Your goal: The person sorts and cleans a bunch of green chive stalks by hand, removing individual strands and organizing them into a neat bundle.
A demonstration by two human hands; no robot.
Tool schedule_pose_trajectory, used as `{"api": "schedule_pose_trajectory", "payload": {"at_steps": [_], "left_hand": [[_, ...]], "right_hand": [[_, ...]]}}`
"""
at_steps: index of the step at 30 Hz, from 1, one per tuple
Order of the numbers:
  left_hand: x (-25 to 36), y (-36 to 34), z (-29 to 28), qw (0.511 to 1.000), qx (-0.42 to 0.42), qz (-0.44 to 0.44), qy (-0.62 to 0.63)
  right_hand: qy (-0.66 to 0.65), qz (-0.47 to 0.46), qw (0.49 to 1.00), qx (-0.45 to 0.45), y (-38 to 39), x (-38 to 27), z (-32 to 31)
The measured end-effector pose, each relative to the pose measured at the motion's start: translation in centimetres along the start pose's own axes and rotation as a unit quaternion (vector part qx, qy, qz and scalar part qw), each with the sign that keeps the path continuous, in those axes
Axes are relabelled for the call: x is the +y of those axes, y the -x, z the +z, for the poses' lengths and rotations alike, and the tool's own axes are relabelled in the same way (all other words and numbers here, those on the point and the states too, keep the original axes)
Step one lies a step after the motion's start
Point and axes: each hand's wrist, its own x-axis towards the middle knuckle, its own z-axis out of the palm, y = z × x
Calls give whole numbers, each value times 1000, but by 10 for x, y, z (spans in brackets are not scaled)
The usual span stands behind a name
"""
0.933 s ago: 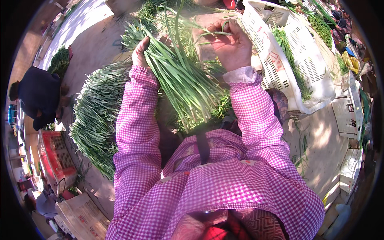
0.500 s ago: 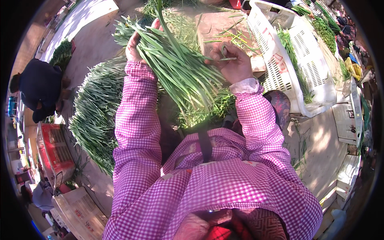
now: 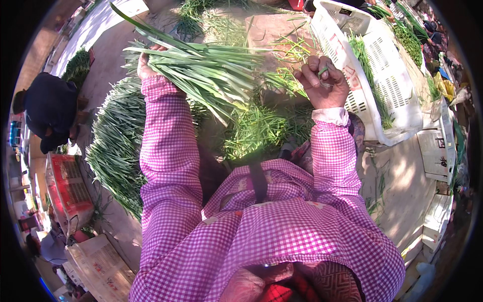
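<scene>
My left hand [image 3: 146,66] is closed around the leafy end of a thick bunch of garlic chives [image 3: 206,63], held nearly level with its pale stem ends pointing right. One long blade sticks out past the hand at the upper left. To the right of the stems, my right hand [image 3: 326,86] is raised with curled fingers, pinching a small green chive scrap [image 3: 323,71]. Yellowish-green strands [image 3: 284,81] reach from near the stem ends toward its fingertips; whether they are held too is unclear. Below the bunch lies a heap of loose chive trimmings [image 3: 256,128].
A big pile of chives [image 3: 121,143] lies left of my left arm. Beyond my right hand stand a wooden board [image 3: 259,30] with scraps and a white plastic crate [image 3: 387,85] holding some chives. A red crate [image 3: 73,181] and a bent-over person [image 3: 53,110] are at left.
The bunch has swung from a downward slant to nearly level, and my left hand has shifted left. My right hand has moved right and away from the bunch, its fingers still curled.
</scene>
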Motion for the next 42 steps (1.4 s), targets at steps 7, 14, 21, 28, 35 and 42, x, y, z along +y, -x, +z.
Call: {"api": "schedule_pose_trajectory", "payload": {"at_steps": [7, 14, 21, 28, 35, 42], "left_hand": [[18, -23, -17, 999, 50, -12, -15], [-9, 10, 2, 997, 60, 33, -26], [-3, 5, -6, 998, 59, 7, -22], [8, -38, -43, 998, 65, -10, 14], [-11, -6, -8, 993, 115, -34, -16], [-3, -11, -9, 993, 119, 23, 2]], "right_hand": [[835, -20, 548, 46, 17, 3, -39], [678, 29, 733, 56, -9, 39, 49], [470, 24, 878, 88, -8, 36, 48], [606, 2, 787, 115, -11, 23, 19], [718, -41, 694, 36, -31, 48, 29], [490, 4, 843, 221, -20, 10, 23]]}}
